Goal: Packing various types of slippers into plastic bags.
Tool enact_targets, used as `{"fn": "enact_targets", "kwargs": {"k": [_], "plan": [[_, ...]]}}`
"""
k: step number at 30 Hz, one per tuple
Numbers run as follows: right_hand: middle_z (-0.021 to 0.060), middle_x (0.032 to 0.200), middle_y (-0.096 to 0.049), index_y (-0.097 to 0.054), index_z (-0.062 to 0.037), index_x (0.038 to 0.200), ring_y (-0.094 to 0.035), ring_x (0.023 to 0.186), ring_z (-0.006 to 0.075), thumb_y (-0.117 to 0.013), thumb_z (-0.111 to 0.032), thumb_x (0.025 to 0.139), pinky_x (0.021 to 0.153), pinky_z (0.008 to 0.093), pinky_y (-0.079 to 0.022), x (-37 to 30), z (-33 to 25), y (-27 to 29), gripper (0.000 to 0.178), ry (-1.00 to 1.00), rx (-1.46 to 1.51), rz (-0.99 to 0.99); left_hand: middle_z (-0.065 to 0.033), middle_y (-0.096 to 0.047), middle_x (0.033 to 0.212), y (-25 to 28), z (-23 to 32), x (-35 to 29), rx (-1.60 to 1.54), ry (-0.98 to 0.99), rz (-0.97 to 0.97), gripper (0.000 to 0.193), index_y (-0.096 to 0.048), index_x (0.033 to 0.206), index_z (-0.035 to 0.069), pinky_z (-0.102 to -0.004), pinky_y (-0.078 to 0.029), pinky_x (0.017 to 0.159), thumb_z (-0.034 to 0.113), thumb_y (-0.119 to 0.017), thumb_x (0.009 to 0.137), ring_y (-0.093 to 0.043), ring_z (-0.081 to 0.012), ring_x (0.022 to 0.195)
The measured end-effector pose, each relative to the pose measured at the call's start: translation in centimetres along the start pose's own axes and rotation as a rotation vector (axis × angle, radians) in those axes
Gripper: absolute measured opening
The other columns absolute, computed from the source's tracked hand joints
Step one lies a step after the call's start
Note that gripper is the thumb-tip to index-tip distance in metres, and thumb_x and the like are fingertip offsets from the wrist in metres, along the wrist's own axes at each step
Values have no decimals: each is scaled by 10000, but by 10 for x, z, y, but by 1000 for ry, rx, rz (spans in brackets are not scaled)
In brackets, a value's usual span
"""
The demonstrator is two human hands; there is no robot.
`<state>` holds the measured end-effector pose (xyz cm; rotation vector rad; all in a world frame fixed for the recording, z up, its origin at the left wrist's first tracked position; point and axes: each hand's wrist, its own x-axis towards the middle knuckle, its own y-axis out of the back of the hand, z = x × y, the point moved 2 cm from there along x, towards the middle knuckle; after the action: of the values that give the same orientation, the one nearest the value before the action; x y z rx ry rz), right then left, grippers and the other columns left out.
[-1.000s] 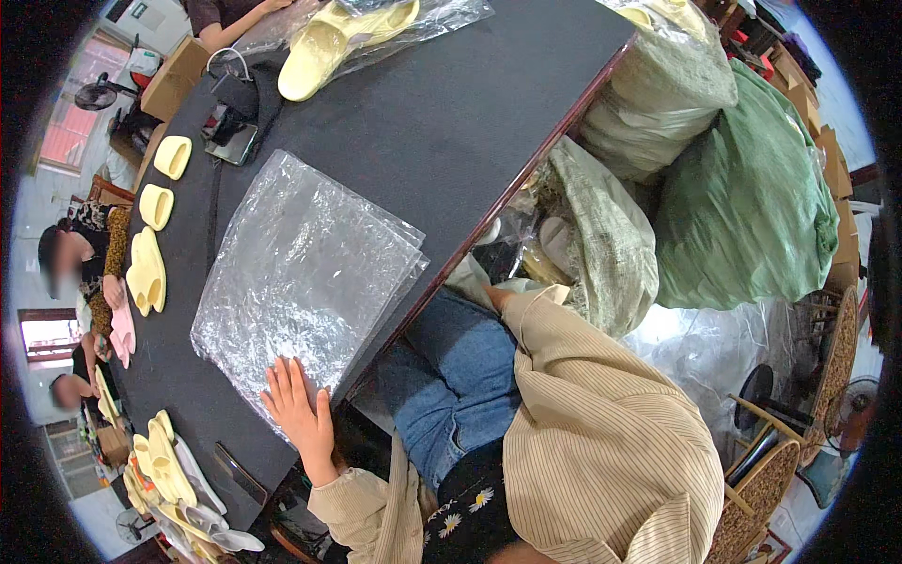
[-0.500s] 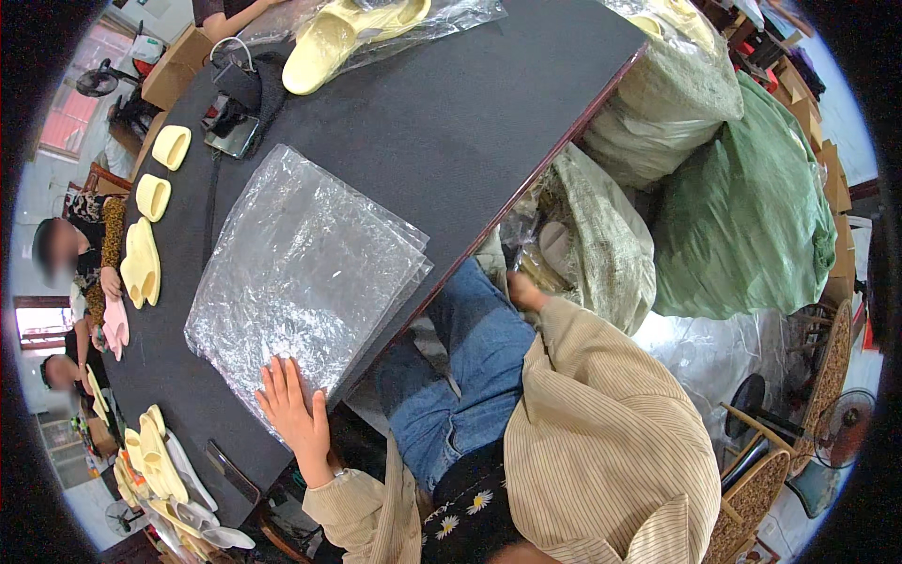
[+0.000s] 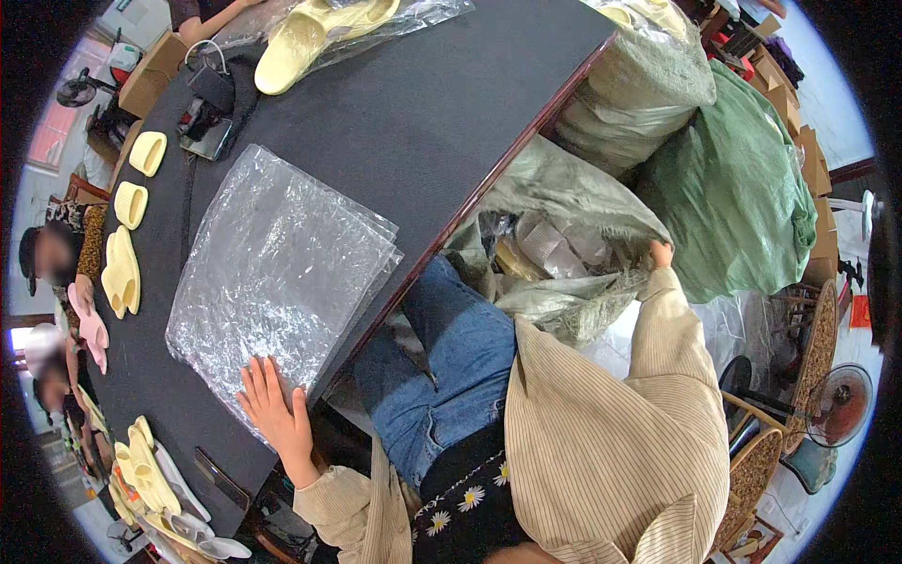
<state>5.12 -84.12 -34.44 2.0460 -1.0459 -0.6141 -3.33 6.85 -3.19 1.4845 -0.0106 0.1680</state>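
My left hand (image 3: 275, 406) lies flat with its fingers spread on a stack of clear plastic bags (image 3: 282, 254) at the table's edge. Off to the right, my right hand (image 3: 661, 254) is closed on the rim of a pale woven sack (image 3: 587, 179). The mouth of this sack gapes beside my knees. Inside it are clear-wrapped things (image 3: 545, 242), some yellowish, some greyish; they look like bagged slippers. My right fingers are partly hidden by the cloth.
Along the dark table (image 3: 451, 113) stand yellow slippers (image 3: 122, 271), a bagged yellow pair (image 3: 296, 42) and a phone (image 3: 222, 477). A full white sack (image 3: 639, 94) and a green sack (image 3: 728, 197) stand at the right. Co-workers sit at the left; one handles a pink slipper (image 3: 87, 327).
My right hand has moved from inside the woven sack out to its right rim, and the mouth is pulled wider. My left hand stays on the plastic bags.
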Motion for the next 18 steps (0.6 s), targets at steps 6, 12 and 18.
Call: {"fn": "enact_targets", "kwargs": {"k": [6, 12, 18], "plan": [[77, 676, -543, -579, -51, 878, -556, 607, 181, -607, -215, 864, 585, 372, -518, -112, -61, -102, 166, -635, 510, -755, -72, -312, 1564, 25, 16, 5, 112, -6, -15, 583, -396, 1474, 125, -502, -69, 1183, 399, -447, 962, -217, -291, 1465], [78, 816, -562, -531, -14, 1095, -550, 600, 160, -659, -69, 775, 491, 306, -459, -126, -82, -155, 349, 117, 670, 431, -80, -317, 1560, 9, 14, 12, -78, -31, 18, 590, -396, 1472, 119, -518, -54, 1180, 378, -468, 947, -220, -305, 1461], [143, 1070, -547, -457, -127, 1302, -560, 922, 285, -710, -76, 770, 851, 427, -491, -292, -185, -219, 591, -521, 965, 602, -95, -327, 1552, 26, 12, -3, 87, 48, -22, 602, -401, 1467, 111, -522, -57, 1179, 383, -487, 936, -223, -317, 1458]]}}
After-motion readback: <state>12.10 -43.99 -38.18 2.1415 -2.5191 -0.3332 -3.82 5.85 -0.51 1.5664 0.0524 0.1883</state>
